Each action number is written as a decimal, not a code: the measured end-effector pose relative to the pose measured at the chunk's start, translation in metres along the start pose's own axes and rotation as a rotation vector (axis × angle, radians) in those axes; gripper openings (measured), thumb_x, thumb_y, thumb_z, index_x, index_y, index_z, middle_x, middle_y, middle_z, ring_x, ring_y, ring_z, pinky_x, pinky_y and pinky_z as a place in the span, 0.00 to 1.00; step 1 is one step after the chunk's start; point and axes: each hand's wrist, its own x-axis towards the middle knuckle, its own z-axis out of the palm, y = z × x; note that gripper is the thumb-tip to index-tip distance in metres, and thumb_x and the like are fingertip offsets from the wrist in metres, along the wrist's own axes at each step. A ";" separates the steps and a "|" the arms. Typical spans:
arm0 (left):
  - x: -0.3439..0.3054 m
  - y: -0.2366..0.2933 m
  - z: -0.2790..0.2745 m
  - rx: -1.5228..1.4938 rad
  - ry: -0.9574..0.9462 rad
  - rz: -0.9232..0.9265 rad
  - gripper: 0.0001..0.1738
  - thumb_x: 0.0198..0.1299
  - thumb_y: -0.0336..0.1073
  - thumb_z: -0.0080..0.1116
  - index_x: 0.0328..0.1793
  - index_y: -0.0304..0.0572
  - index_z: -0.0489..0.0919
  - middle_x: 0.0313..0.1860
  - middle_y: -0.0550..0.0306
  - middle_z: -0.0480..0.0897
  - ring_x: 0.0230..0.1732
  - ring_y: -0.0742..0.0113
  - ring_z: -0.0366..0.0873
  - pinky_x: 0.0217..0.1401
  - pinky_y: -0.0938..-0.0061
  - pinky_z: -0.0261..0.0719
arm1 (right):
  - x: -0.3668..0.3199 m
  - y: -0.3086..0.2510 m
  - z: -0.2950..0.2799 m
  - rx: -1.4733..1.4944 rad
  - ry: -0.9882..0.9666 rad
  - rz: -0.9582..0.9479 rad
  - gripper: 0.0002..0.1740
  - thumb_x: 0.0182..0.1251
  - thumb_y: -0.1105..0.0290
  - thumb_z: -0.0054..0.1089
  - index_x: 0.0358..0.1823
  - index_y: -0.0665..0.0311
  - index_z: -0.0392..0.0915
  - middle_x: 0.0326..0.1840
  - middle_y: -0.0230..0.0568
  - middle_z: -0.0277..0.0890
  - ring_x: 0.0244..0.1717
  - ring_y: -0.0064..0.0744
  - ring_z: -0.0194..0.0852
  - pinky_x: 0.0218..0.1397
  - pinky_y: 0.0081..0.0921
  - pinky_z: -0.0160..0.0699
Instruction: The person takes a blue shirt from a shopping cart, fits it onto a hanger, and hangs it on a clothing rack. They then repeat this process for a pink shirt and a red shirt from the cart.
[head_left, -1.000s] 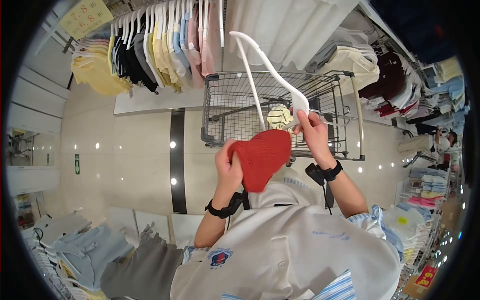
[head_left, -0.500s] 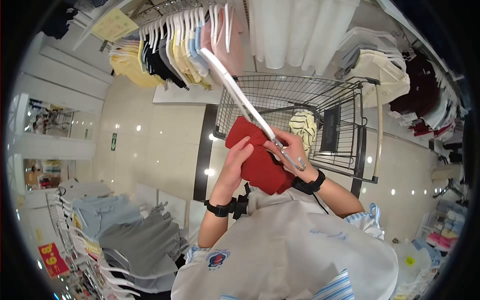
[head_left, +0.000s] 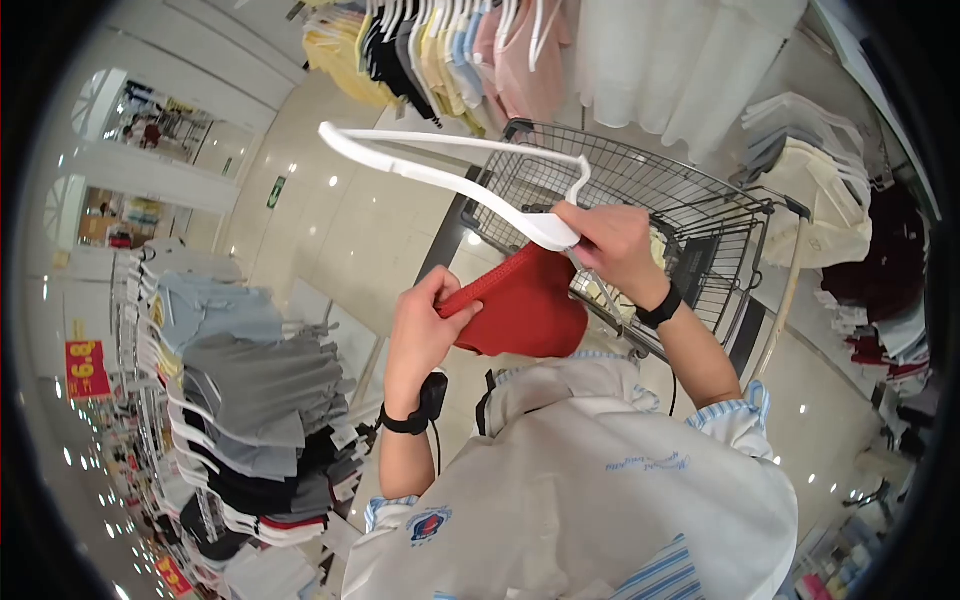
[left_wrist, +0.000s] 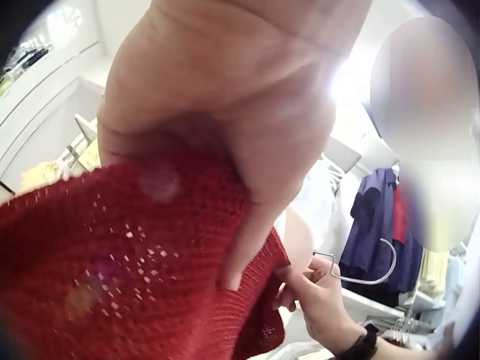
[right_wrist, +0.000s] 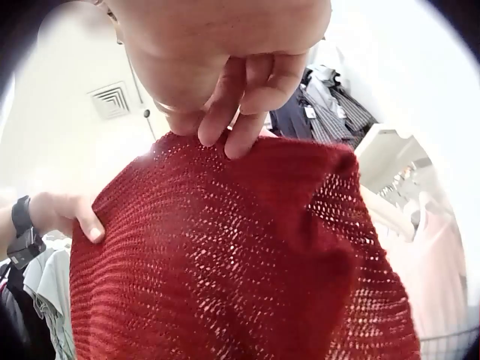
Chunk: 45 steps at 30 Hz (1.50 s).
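Note:
A red openwork knit garment (head_left: 530, 315) is stretched between both hands in front of the chest. My left hand (head_left: 420, 325) pinches its ribbed edge between thumb and fingers. With my right hand (head_left: 620, 245) I hold a white clothes hanger (head_left: 430, 180) at its middle, along with the knit's upper edge. The hanger's arms point left, above the garment. In the left wrist view, its metal hook (left_wrist: 391, 262) sticks out beside the right hand. The right wrist view shows the fingertips (right_wrist: 238, 139) over the top edge of the knit (right_wrist: 225, 247).
A wire shopping cart (head_left: 620, 160) stands just beyond the hands, a pale yellow striped garment (head_left: 657, 250) in it. Racks of pastel clothes (head_left: 440, 60) hang behind it. Grey tops (head_left: 265, 370) hang on a rack at the left. Cream clothes (head_left: 815, 200) hang at the right.
The hanger has swung from pointing up to pointing left, with its hook turned out of sight in the head view. The red knit has been turned and spread. The view has rotated.

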 end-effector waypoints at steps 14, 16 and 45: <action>-0.028 -0.066 -0.010 -0.111 0.453 0.008 0.09 0.63 0.21 0.58 0.49 0.34 0.79 0.36 0.47 0.82 0.36 0.53 0.80 0.48 0.69 0.79 | 0.065 -0.019 -0.068 -0.052 0.243 0.054 0.16 0.54 0.78 0.71 0.46 0.67 0.89 0.20 0.40 0.77 0.19 0.30 0.78 0.26 0.27 0.76; -0.029 -0.060 -0.015 -0.109 0.529 0.083 0.10 0.65 0.20 0.54 0.51 0.35 0.78 0.33 0.47 0.82 0.36 0.58 0.80 0.46 0.70 0.78 | 0.062 -0.018 -0.073 -0.062 0.216 0.098 0.11 0.57 0.78 0.70 0.42 0.70 0.88 0.19 0.39 0.77 0.18 0.24 0.77 0.27 0.24 0.77; -0.012 -0.097 0.048 -0.950 -0.393 -0.103 0.34 0.70 0.33 0.69 0.80 0.30 0.71 0.72 0.51 0.82 0.69 0.63 0.81 0.75 0.67 0.77 | 0.014 0.050 -0.136 0.073 0.221 0.761 0.18 0.68 0.61 0.71 0.35 0.73 0.89 0.13 0.31 0.72 0.16 0.18 0.75 0.24 0.24 0.71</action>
